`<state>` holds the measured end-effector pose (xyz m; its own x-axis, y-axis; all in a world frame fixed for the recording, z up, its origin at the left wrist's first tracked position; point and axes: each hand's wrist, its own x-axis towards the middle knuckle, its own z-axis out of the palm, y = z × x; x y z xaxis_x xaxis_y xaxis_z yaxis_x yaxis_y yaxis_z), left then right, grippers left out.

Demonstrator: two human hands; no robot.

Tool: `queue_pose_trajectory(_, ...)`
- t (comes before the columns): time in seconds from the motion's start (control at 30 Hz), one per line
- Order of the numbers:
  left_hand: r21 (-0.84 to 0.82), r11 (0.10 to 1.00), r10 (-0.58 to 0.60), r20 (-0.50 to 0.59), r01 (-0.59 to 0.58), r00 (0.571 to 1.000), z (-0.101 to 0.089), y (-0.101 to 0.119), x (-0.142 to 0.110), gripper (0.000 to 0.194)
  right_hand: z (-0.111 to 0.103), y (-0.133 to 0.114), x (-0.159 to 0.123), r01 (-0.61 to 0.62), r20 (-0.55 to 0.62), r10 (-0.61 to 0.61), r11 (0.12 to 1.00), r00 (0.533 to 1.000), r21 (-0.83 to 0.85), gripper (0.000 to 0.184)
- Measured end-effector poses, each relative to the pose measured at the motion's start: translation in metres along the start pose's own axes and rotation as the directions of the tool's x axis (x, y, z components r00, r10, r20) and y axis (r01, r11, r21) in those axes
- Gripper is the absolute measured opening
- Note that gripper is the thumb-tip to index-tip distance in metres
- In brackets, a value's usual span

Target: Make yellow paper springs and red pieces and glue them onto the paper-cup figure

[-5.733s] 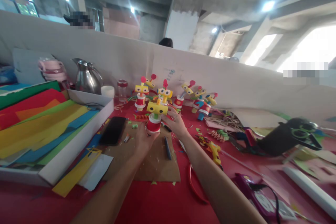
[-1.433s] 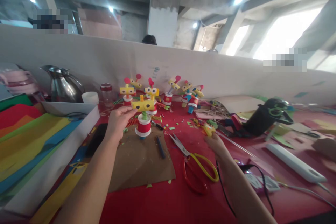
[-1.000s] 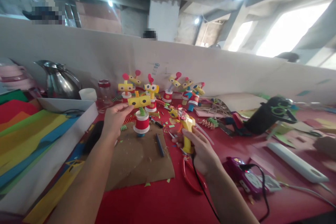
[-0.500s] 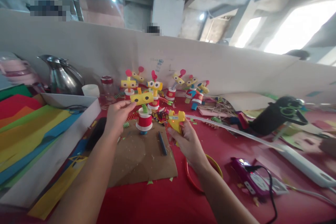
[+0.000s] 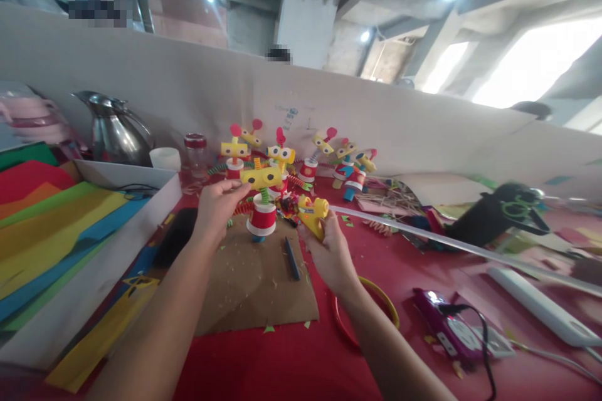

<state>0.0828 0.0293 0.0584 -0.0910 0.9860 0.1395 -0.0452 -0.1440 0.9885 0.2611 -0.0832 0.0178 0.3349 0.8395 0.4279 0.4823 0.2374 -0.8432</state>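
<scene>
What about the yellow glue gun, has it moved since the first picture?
Yes. The yellow glue gun lay on the red table, right of the brown cardboard; now the right hand holds it, further left and nearer the cardboard.

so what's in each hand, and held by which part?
Left hand: front figure, pinched at the left end of its yellow head. Right hand: glue gun, gripped by the handle.

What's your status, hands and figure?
Left hand holding cup figure by yellow head; right hand gripping yellow glue gun. Figure upright. Scissor handles partly behind right forearm.
</scene>
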Motion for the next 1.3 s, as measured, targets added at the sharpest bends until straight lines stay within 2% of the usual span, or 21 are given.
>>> queue_pose_trajectory(0.23,-0.003,1.0,0.016,0.016,-0.016,1.0,0.0,-0.005,0.003,0.036,0.004,-0.003,0.0,-0.069,-0.014,0.068,0.995,0.998,-0.074,0.027)
queue_pose_trajectory(0.57,0.044,0.999,-0.006,0.002,0.006,1.0,-0.001,-0.002,0.001,0.035,0.008,-0.012,-0.003,-0.069,-0.048,0.06,0.974,0.997,-0.215,0.021)
queue_pose_trajectory(0.8,0.0,1.0,-0.007,0.03,0.007,1.0,0.0,-0.004,0.003,0.033,0.013,-0.012,-0.008,-0.073,-0.088,0.049,0.952,0.995,-0.297,0.02)
queue_pose_trajectory(0.9,-0.003,1.0,-0.001,0.028,0.001,1.0,-0.001,-0.004,0.003,0.034,0.014,-0.011,-0.008,-0.058,-0.09,0.033,0.956,0.995,-0.288,0.02)
queue_pose_trajectory(1.3,-0.023,0.999,0.026,0.037,-0.025,0.999,-0.001,-0.009,0.007,0.037,0.012,-0.007,-0.007,-0.115,-0.091,0.103,0.985,0.991,-0.128,0.021)
